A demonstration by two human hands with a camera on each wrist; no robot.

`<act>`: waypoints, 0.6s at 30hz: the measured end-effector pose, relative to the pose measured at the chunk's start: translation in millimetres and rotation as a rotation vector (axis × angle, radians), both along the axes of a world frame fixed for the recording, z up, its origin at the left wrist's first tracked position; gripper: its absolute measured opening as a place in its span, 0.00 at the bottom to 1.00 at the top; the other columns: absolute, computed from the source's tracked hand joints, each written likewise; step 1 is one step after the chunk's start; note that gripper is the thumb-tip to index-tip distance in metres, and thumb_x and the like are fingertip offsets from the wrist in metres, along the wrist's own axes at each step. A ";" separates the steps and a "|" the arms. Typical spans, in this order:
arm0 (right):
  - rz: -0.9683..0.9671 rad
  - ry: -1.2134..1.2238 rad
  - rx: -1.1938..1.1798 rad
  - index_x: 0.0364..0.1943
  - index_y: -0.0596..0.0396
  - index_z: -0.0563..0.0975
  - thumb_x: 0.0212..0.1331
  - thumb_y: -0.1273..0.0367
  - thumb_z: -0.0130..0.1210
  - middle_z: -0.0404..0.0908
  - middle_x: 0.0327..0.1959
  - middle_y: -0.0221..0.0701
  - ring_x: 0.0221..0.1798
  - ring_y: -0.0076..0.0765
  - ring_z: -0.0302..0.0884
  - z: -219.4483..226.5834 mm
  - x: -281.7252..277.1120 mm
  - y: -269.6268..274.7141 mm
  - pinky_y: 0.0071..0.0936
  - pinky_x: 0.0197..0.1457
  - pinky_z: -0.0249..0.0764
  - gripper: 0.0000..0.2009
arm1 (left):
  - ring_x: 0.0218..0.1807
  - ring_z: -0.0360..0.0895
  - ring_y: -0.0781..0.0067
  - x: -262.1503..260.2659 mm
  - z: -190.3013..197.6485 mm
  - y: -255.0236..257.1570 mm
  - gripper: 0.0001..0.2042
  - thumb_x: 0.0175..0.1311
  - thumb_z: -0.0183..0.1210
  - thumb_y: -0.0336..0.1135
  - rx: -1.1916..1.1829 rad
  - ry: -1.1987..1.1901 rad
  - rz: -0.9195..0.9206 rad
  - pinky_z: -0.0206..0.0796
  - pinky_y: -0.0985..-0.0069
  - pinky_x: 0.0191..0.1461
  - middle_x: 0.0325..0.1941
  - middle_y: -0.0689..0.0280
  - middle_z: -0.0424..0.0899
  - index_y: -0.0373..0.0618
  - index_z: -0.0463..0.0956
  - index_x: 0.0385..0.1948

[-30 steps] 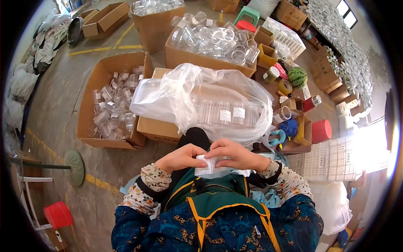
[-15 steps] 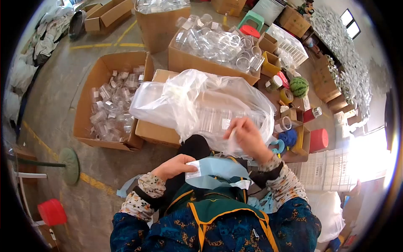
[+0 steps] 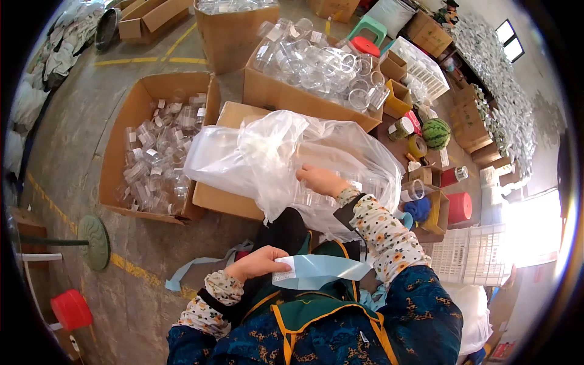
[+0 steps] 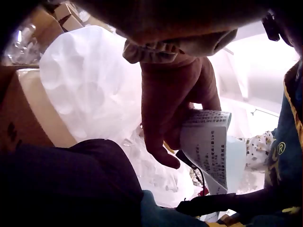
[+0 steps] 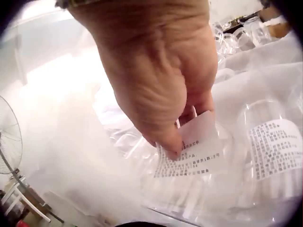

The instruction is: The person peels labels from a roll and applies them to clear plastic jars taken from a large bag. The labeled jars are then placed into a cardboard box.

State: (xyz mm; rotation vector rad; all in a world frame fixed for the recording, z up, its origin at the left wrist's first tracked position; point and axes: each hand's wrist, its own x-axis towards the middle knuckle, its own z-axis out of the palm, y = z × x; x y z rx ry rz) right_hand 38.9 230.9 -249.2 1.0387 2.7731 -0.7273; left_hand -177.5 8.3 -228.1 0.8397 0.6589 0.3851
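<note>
Now that the right hand [image 3: 323, 181] has moved off the left hand [image 3: 263, 263] to containers [image 5: 274, 146] in the plastic bag [image 3: 225, 155], we see its grip pinching a printed label [image 5: 196, 158] there; left grip pinches the blue strip [image 3: 328, 271], bag's near side.

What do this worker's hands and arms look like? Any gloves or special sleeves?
No gloves: the left hand and right hand are bare. Pale floral sleeves with orange blooms and dark specks cover the forearms, each crossed by a black band. Higher up, the dark blue upper sleeves have tan, leopard-like spots.
</note>
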 end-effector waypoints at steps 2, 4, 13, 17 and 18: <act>-0.033 -0.028 0.047 0.43 0.51 0.71 0.50 0.73 0.54 0.72 0.41 0.40 0.46 0.53 0.72 -4.0 -1.8 -1.6 0.42 0.47 0.70 0.14 | 0.36 0.75 0.81 -1.1 -5.5 1.7 0.12 0.58 0.60 0.33 -0.007 0.001 0.010 0.66 0.81 0.45 0.35 0.67 0.82 0.34 0.79 0.40; -0.066 -0.059 0.092 0.45 0.49 0.71 0.49 0.72 0.56 0.72 0.41 0.39 0.47 0.52 0.72 2.8 -6.2 -9.1 0.42 0.47 0.71 0.16 | 0.36 0.75 0.81 -3.4 -7.3 4.8 0.12 0.58 0.60 0.33 -0.014 0.001 0.003 0.66 0.81 0.45 0.35 0.67 0.82 0.34 0.79 0.40; -0.210 -0.090 0.231 0.58 0.52 0.66 0.40 0.55 0.67 0.74 0.48 0.41 0.53 0.49 0.70 -31.0 17.9 6.2 0.41 0.55 0.68 0.38 | 0.37 0.75 0.80 -3.7 -14.5 7.8 0.13 0.59 0.60 0.35 -0.015 0.007 -0.012 0.66 0.81 0.45 0.36 0.67 0.82 0.34 0.78 0.40; -0.187 -0.120 -0.016 0.50 0.53 0.73 0.38 0.52 0.66 0.77 0.48 0.42 0.51 0.48 0.72 -41.1 35.7 39.1 0.41 0.53 0.68 0.32 | 0.38 0.74 0.80 -2.0 -9.9 8.9 0.14 0.59 0.60 0.35 -0.005 0.015 -0.012 0.66 0.81 0.44 0.37 0.66 0.81 0.34 0.78 0.41; -0.151 -0.162 -0.070 0.46 0.53 0.75 0.39 0.53 0.66 0.78 0.45 0.42 0.49 0.48 0.74 -36.4 36.6 43.1 0.40 0.52 0.69 0.29 | 0.38 0.74 0.80 -1.5 -10.3 7.9 0.14 0.59 0.60 0.35 -0.001 0.019 -0.009 0.66 0.81 0.44 0.37 0.66 0.81 0.34 0.78 0.41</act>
